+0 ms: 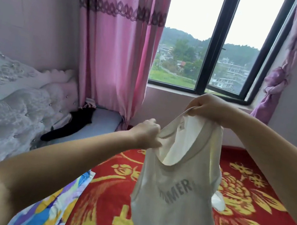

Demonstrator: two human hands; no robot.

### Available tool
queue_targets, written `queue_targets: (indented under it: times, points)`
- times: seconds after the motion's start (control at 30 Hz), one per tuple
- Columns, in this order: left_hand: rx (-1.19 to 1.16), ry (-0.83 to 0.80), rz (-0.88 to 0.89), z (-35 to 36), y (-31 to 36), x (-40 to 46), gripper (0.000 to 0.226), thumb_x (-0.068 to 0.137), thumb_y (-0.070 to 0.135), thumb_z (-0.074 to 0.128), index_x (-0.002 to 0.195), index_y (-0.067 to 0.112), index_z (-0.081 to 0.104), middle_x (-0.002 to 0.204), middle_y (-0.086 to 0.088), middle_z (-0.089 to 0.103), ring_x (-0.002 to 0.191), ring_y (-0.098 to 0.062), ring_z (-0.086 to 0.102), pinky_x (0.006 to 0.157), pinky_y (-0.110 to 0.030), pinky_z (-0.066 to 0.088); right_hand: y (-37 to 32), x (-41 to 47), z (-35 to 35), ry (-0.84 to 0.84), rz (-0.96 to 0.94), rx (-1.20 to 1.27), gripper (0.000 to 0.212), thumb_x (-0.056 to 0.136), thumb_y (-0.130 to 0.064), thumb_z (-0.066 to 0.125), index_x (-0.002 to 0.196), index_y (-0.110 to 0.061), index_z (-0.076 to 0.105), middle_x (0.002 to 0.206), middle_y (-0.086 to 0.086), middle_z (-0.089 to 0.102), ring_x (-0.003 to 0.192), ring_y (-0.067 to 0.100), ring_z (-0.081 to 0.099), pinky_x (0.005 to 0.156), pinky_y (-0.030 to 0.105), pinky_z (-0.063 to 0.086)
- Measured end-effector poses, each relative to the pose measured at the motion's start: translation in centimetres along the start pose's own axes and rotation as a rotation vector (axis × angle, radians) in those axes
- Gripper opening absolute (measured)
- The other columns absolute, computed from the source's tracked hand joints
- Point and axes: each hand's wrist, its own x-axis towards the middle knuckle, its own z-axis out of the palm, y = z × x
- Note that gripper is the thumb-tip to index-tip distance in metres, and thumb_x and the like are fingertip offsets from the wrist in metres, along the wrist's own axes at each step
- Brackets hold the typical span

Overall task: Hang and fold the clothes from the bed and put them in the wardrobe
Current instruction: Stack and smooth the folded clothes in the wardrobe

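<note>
A white top with grey lettering hangs in the air above the bed, its neck opening facing me. My left hand grips the left shoulder of the top. Higher up and further right, my right hand pinches the other shoulder. The lower part of the top drops out of the bottom of the view. No hanger and no wardrobe are in view.
The bed carries a red blanket with yellow flowers and a colourful sheet at its left edge. A white padded headboard is on the left. A black garment lies beside it. Pink curtains and a window are ahead.
</note>
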Motion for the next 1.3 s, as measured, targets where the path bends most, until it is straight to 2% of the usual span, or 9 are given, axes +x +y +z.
queue_targets:
  times: [0.17, 0.27, 0.47, 0.67, 0.8, 0.93, 1.03, 1.2, 1.3]
  points:
    - [-0.235, 0.183, 0.103, -1.8, -4.3, 0.2, 0.036, 0.094, 0.024, 0.059, 0.074, -0.005, 0.065, 0.085, -0.012, 0.054, 0.074, -0.020, 0.053, 0.075, -0.029, 0.045, 4.1, -2.6, -4.7, -0.248, 0.076, -0.041, 0.039, 0.076, -0.051, 0.070, 0.094, -0.015, 0.070, 0.082, 0.001, 0.068, 0.065, 0.009, 0.060, 0.054, 0.020, 0.047]
    - [-0.491, 0.198, 0.149, -3.1, -4.2, 1.3, 0.032, 0.095, 0.023, 0.057, 0.081, -0.005, 0.065, 0.083, -0.008, 0.055, 0.071, -0.013, 0.050, 0.067, -0.018, 0.043, 7.0, -3.5, -5.4, -0.418, 0.181, -0.031, 0.043, 0.069, -0.048, 0.075, 0.097, -0.016, 0.069, 0.086, 0.003, 0.073, 0.072, 0.017, 0.068, 0.065, 0.030, 0.056]
    - [-0.968, 0.233, 0.119, -3.0, -4.3, 1.7, 0.036, 0.092, 0.029, 0.060, 0.064, 0.021, 0.040, 0.055, 0.013, 0.037, 0.048, -0.001, 0.031, 0.046, -0.014, 0.028, 12.9, -4.2, -2.2, -0.185, 0.198, 0.174, 0.033, 0.079, -0.038, 0.070, 0.065, -0.011, 0.059, 0.064, 0.000, 0.053, 0.056, 0.009, 0.048, 0.055, 0.021, 0.040]
    - [-0.912, -0.224, 0.095, -6.8, -6.8, 0.2, 0.060, 0.062, 0.069, 0.074, 0.080, 0.012, 0.063, 0.073, 0.001, 0.059, 0.063, -0.010, 0.056, 0.057, -0.022, 0.048, 13.6, -3.8, -0.3, -0.154, 0.085, 0.756, 0.084, 0.044, -0.063, 0.087, 0.104, -0.007, 0.070, 0.094, 0.014, 0.072, 0.077, 0.021, 0.068, 0.062, 0.029, 0.058]
    - [-1.067, -0.432, 0.079, -9.4, -10.0, -0.9, 0.068, 0.065, 0.044, 0.085, 0.118, 0.007, 0.064, 0.108, -0.009, 0.070, 0.092, -0.019, 0.069, 0.077, -0.027, 0.056, 12.6, -3.4, -3.1, -0.606, 0.120, 0.546, 0.053, 0.061, -0.033, 0.089, 0.104, -0.008, 0.071, 0.103, 0.019, 0.070, 0.086, 0.026, 0.070, 0.065, 0.031, 0.058]
    - [-1.104, -0.499, 0.087, -9.9, -10.8, -2.1, 0.025, 0.086, 0.017, 0.069, 0.108, 0.006, 0.069, 0.098, -0.007, 0.072, 0.085, -0.017, 0.070, 0.072, -0.025, 0.057, 11.5, -3.1, -3.4, -0.447, 0.125, 0.496, 0.020, 0.075, -0.023, 0.074, 0.083, -0.005, 0.074, 0.088, 0.018, 0.071, 0.070, 0.021, 0.070, 0.057, 0.027, 0.057]
    - [-1.024, -0.355, 0.027, -9.8, -10.5, -3.0, 0.022, 0.094, 0.024, 0.057, 0.094, 0.009, 0.073, 0.088, -0.006, 0.072, 0.077, -0.015, 0.069, 0.068, -0.023, 0.055, 11.0, -3.3, -2.8, -0.260, 0.055, 0.581, 0.027, 0.081, -0.028, 0.060, 0.082, -0.005, 0.072, 0.078, 0.011, 0.069, 0.061, 0.014, 0.065, 0.053, 0.021, 0.054]
    - [-0.553, 0.299, 0.098, -7.9, -9.3, -2.6, 0.040, 0.086, 0.045, 0.060, 0.061, 0.014, 0.061, 0.050, 0.005, 0.047, 0.044, -0.009, 0.039, 0.046, -0.014, 0.034, 10.2, -3.6, -2.8, -0.049, 0.012, 0.485, 0.038, 0.084, -0.043, 0.058, 0.096, -0.010, 0.071, 0.083, 0.014, 0.066, 0.070, 0.027, 0.056, 0.062, 0.032, 0.048]
    - [-0.493, 0.300, 0.067, -7.4, -9.4, -1.9, 0.046, 0.082, 0.053, 0.060, 0.061, 0.011, 0.061, 0.047, 0.003, 0.045, 0.041, -0.010, 0.037, 0.044, -0.014, 0.032, 10.3, -3.4, -3.3, -0.032, 0.068, 0.370, 0.046, 0.079, -0.055, 0.057, 0.095, -0.015, 0.074, 0.087, 0.009, 0.073, 0.074, 0.026, 0.066, 0.068, 0.034, 0.055]
